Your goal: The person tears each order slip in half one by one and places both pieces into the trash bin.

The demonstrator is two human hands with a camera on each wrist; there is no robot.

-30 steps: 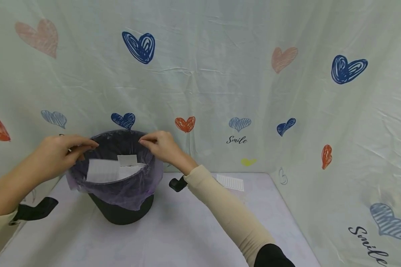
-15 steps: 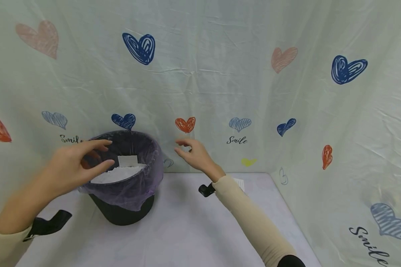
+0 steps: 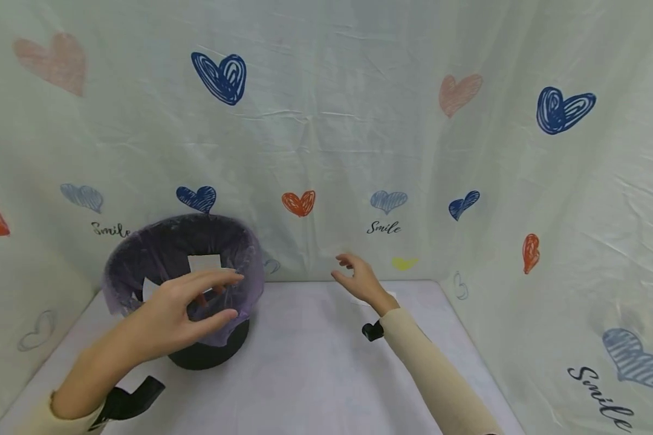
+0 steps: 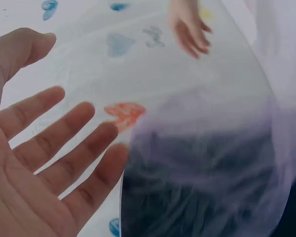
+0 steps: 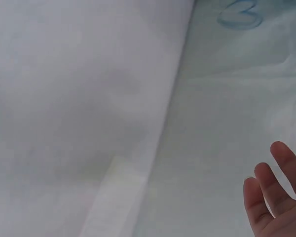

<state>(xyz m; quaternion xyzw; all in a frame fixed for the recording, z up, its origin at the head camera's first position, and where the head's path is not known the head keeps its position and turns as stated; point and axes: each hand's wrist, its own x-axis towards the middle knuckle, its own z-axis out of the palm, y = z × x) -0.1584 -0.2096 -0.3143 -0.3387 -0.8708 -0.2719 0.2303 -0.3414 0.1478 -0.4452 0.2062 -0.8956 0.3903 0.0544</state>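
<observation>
A black bin (image 3: 212, 357) stands at the left of the table, lined with a purple translucent plastic bag (image 3: 252, 290) folded over its rim. Inside lie white paper pieces (image 3: 204, 262), partly hidden by my left hand (image 3: 182, 314). That hand hovers in front of the bin, fingers spread and holding nothing; the left wrist view shows its bare palm. My right hand (image 3: 361, 283) is over the table's back right part, fingers loosely bent with nothing in them. Closest to it is a white sheet of paper (image 5: 111, 202) on the table, mostly covered by the wrist in the head view.
The white table (image 3: 299, 368) ends against a pale curtain (image 3: 315, 139) printed with hearts and "Smile". On the right the curtain runs along the table's side edge. Black camera mounts (image 3: 133, 399) stick out from both wrists.
Both hands have left the bin's rim. The left came nearer and to the right; the right went right toward the sheet on the table. A paper piece seen at the bin's mouth has dropped inside.
</observation>
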